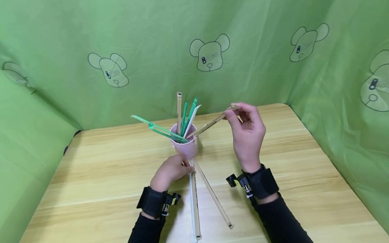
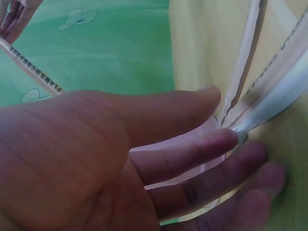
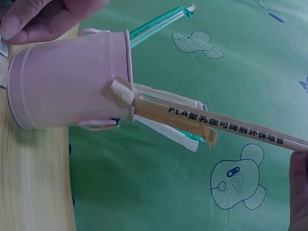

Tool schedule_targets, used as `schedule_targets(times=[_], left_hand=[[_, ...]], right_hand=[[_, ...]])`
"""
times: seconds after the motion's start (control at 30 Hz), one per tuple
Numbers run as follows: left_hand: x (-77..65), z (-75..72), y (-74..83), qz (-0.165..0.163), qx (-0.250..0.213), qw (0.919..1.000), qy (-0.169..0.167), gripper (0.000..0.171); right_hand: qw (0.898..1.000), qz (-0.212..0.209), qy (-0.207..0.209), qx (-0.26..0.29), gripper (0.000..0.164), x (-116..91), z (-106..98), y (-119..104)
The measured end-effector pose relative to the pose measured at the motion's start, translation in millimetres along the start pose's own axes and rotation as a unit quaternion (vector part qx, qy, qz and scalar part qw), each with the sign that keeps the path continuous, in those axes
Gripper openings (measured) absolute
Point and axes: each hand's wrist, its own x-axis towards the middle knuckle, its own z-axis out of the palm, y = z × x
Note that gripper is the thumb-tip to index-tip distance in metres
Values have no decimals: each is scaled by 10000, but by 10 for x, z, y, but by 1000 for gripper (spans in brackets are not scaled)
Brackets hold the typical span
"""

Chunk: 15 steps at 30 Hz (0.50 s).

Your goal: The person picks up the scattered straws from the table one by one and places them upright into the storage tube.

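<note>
My right hand (image 1: 247, 135) pinches the upper end of a brown paper-wrapped drinking straw (image 1: 211, 125) between thumb and fingers. This straw slants down to the left, its lower end at the rim of a small pink bucket (image 1: 189, 151). Green-wrapped straws (image 1: 164, 126), a brown one (image 1: 179, 108) and a white one (image 1: 192, 119) stick out of the bucket. Below the bucket, my left hand (image 1: 171, 170) is at the far ends of straws lying on the table. In the left wrist view its fingers (image 2: 192, 154) are extended, the index fingertip right at a white wrapper end (image 2: 240, 131).
Two brown-wrapped straws (image 1: 215, 197) and a white-wrapped one (image 1: 192, 206) lie on the wooden table (image 1: 106, 175), fanned toward the front edge. Green cloth (image 1: 161, 50) printed with bear heads surrounds the table at the back and sides.
</note>
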Motion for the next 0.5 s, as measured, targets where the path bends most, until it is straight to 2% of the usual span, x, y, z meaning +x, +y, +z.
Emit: schedule_targets(times=[0.17,0.33,0.5], left_hand=[[6,27,24,-242,105,9996,120,25],[3,47,8,-538,170,9981,235,31],[6,59,-14,-500,114,9984,244,33]], right_hand=[[9998,-133,64,108,24,4,25,48],[9998,51,-45,169,25,-27,53,97],[9990,302,-330,-92,27,-78,63,145]])
